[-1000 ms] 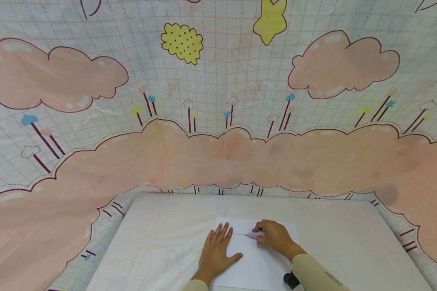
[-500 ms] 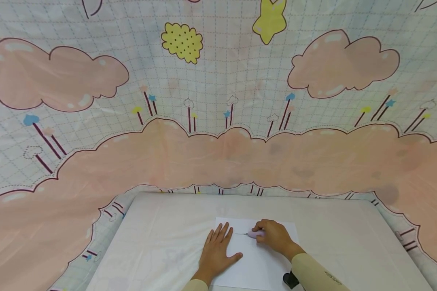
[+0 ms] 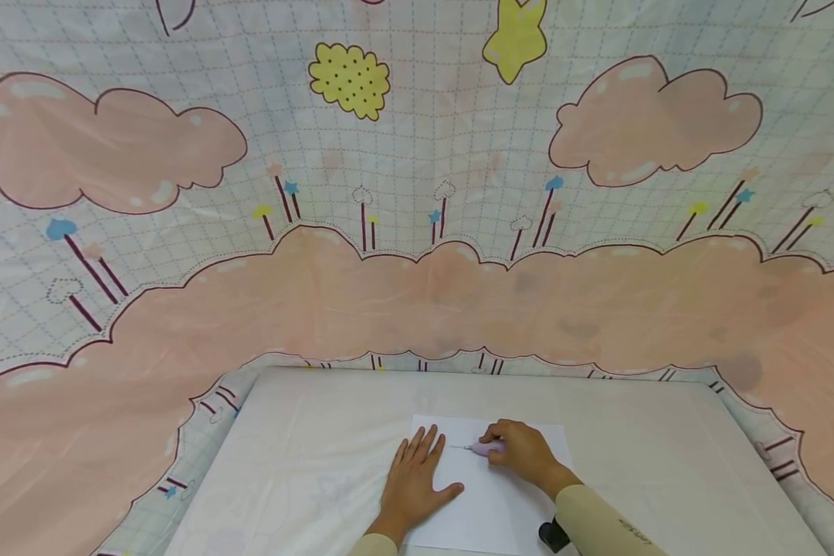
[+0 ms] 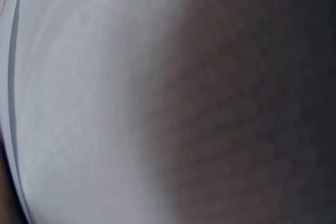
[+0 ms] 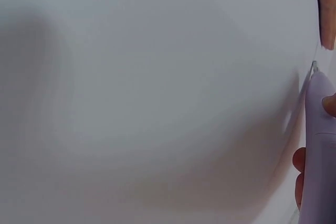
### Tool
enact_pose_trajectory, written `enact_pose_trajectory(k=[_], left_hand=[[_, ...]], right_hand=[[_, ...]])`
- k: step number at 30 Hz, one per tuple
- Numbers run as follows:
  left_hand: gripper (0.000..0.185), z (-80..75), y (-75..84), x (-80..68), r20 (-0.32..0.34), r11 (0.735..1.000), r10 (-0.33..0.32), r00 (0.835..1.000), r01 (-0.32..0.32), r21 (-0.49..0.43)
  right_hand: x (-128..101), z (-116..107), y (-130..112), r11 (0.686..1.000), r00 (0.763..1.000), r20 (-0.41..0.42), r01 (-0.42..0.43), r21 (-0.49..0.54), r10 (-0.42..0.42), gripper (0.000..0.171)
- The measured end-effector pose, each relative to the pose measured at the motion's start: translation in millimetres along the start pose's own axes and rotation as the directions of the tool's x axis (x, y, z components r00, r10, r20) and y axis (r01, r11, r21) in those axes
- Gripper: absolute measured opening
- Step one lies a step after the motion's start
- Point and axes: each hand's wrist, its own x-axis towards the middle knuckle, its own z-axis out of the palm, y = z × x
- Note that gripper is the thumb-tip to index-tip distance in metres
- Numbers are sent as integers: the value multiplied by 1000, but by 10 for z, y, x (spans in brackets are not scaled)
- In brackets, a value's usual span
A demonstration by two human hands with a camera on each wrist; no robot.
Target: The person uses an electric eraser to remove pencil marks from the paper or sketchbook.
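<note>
- Change: hardly any — vs. approx. 1 s & 0.5 s ago, the L hand (image 3: 415, 479) & R hand (image 3: 524, 449) are keeping practically the same pos.; if the lavender tool (image 3: 487, 448) is creeping at all, it's too slight to be sure.
- Meaning (my read): work on the white paper (image 3: 486, 510) is pausing or going v. slowly, w/ the setup staying steady.
- R hand is grasping the lavender tool, thumb & fingers curling round its body; in the R wrist view its metal tip (image 5: 315, 67) is poking out past the grip.
- Tool loc.: it's sitting over the upper part of the white paper, tip pointing twd the L hand. A thin line (image 3: 458, 446) is running on from the tip that way; can't say if it's a mark, a slit or part of the tool.
- L hand isn't gripping anything — it's lying flat, fingers extended, straddling the sheet's L edge, prob. bracing it.
- White paper is lying on the white table (image 3: 320, 432); a black object (image 3: 552, 535) is showing by the R sleeve (image 3: 598, 519), near the sheet's lower R part.
- L wrist view is giving mostly blur, so no finger detail there.
</note>
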Motion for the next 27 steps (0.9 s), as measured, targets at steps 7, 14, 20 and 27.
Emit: enact_pose_trajectory(k=[7, 14, 20, 27], left_hand=[[90, -4, -6, -3, -8, 1000, 8, 1000, -8, -6], [90, -3, -25, -8, -32, 1000, 21, 999, -20, 7], [90, -5, -18, 3, -30, 1000, 18, 999, -18, 3], [91, 5, -15, 15, 3, 1000, 1, 1000, -1, 3]], right_hand=[[-6, 7, -13, 1000, 1000, -3, 3, -12, -3, 18], [-33, -35, -6, 1000, 1000, -13, -7, -17, 6, 18], [-30, -43, 13, 1000, 1000, -11, -3, -16, 3, 18], [19, -9, -3, 1000, 1000, -4, 15, -17, -15, 18]])
